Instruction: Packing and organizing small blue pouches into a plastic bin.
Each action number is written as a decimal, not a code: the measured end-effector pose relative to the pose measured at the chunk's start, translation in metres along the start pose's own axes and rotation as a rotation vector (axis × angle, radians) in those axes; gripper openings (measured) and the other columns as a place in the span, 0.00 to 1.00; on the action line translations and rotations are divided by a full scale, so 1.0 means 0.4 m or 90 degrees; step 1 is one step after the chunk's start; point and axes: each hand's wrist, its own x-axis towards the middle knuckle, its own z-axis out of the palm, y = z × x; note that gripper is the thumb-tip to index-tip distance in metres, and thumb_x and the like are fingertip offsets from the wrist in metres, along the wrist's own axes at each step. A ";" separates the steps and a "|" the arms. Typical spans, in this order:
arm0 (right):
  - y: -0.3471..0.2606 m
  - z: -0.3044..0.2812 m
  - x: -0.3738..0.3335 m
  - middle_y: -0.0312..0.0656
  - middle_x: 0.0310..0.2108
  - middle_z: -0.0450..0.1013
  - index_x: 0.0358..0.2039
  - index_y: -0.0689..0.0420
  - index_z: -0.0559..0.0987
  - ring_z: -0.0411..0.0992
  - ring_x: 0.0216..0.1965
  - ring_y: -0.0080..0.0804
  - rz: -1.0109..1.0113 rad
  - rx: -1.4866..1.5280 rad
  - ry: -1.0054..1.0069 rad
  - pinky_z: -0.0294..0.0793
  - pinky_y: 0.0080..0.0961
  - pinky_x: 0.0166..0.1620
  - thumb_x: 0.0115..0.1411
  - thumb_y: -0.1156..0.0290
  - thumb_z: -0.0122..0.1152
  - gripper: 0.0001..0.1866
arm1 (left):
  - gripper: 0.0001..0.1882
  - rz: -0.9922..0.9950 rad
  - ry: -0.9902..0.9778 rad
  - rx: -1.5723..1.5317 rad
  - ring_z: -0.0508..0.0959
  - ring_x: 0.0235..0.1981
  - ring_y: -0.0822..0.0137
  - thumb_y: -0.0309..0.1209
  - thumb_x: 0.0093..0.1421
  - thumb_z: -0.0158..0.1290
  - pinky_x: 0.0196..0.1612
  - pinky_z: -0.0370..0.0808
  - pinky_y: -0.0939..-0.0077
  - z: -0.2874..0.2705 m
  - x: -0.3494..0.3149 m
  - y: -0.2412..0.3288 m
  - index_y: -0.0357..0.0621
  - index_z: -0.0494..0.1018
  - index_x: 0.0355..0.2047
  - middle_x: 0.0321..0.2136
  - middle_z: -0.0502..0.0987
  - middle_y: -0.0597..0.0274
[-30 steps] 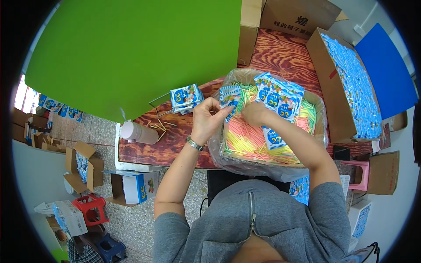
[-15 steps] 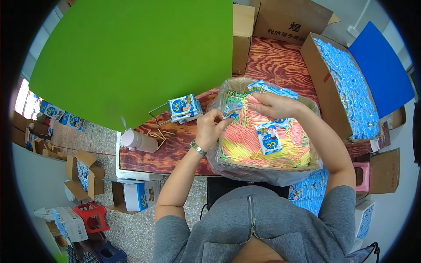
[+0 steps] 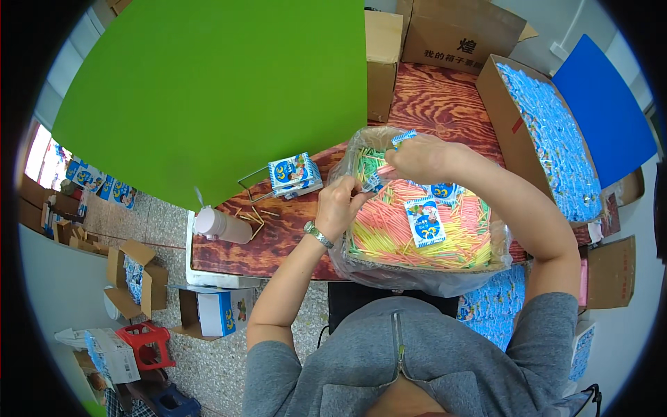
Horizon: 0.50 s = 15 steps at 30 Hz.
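Observation:
A carton lined with clear plastic [image 3: 417,272] stands before me, filled with thin pink, yellow and green sticks [image 3: 379,226]. Over its left side my left hand [image 3: 340,206] is closed on the edge of a small blue-and-white packet [image 3: 373,183]. Just right of the packet, my right hand [image 3: 420,158] is closed, with pink stick ends showing at its fingertips; the rest of them is hidden by the hand. Another printed packet [image 3: 425,222] lies on the sticks, and one more [image 3: 442,192] is partly hidden beyond it.
Left of the carton, a stack of packets [image 3: 292,174] leans in a wire stand on the red wood-patterned table [image 3: 445,97]. A pale pink bottle [image 3: 222,226] and loose sticks [image 3: 258,219] lie nearby. A large green board [image 3: 215,90] covers the far left; a box of packets [image 3: 549,132] stands right.
My right hand has moved left and slightly up, bringing the sticks close to the small packet. My left hand keeps hold of the packet and has barely shifted.

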 end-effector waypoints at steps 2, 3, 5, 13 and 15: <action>-0.011 -0.013 0.004 0.52 0.30 0.77 0.43 0.60 0.75 0.76 0.40 0.51 -0.014 -0.004 -0.009 0.74 0.44 0.43 0.65 0.53 0.51 0.21 | 0.13 0.001 -0.002 -0.010 0.77 0.21 0.62 0.28 0.48 0.66 0.24 0.72 0.71 0.001 0.000 0.002 0.37 0.72 0.24 0.22 0.76 0.56; -0.016 -0.021 0.002 0.53 0.33 0.76 0.44 0.60 0.75 0.76 0.41 0.51 -0.025 -0.013 -0.012 0.74 0.44 0.44 0.63 0.55 0.54 0.20 | 0.12 0.002 -0.005 -0.020 0.77 0.22 0.62 0.28 0.49 0.66 0.24 0.72 0.71 0.001 0.001 0.002 0.37 0.72 0.25 0.22 0.76 0.56; -0.022 -0.029 -0.010 0.54 0.36 0.76 0.44 0.60 0.76 0.75 0.43 0.51 -0.036 -0.023 -0.015 0.74 0.43 0.44 0.61 0.56 0.57 0.20 | 0.12 0.006 0.008 -0.048 0.77 0.22 0.63 0.27 0.49 0.65 0.24 0.72 0.72 0.005 0.004 0.003 0.37 0.73 0.25 0.22 0.76 0.57; 0.044 0.098 -0.068 0.56 0.55 0.64 0.66 0.50 0.54 0.68 0.52 0.55 -0.154 0.139 0.380 0.72 0.44 0.51 0.54 0.62 0.67 0.43 | 0.09 -0.031 0.010 -0.154 0.78 0.21 0.71 0.25 0.51 0.64 0.23 0.72 0.77 0.051 0.028 0.017 0.36 0.76 0.31 0.21 0.78 0.58; 0.020 0.128 -0.065 0.57 0.56 0.62 0.68 0.50 0.51 0.64 0.56 0.56 -0.082 0.240 0.270 0.68 0.43 0.56 0.55 0.66 0.66 0.45 | 0.08 -0.048 -0.013 -0.177 0.79 0.23 0.60 0.28 0.54 0.61 0.25 0.73 0.70 0.065 0.036 0.029 0.37 0.76 0.32 0.25 0.78 0.53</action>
